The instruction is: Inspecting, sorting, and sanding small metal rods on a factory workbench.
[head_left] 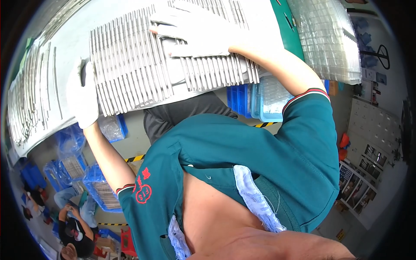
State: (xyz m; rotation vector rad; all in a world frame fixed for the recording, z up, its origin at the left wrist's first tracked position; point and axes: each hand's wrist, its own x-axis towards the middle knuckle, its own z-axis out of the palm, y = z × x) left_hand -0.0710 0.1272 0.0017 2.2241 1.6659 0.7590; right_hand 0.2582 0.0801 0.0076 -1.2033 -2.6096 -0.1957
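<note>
Rows of thin silvery metal rods lie side by side on a white-covered table. My right hand, in a white glove, rests flat across the rods with its fingers apart, pointing left. A second block of rods continues beneath and beside that hand, with a gap between the blocks. My left hand, also white-gloved, lies along the left edge of the rods, its thumb held away from the fingers. Glare washes out some of the glove outlines.
More loose rods lie at the table's left end. Clear plastic trays are stacked on a green surface at the right. Blue bins stand below the table, some holding rods. Another person sits at the lower left.
</note>
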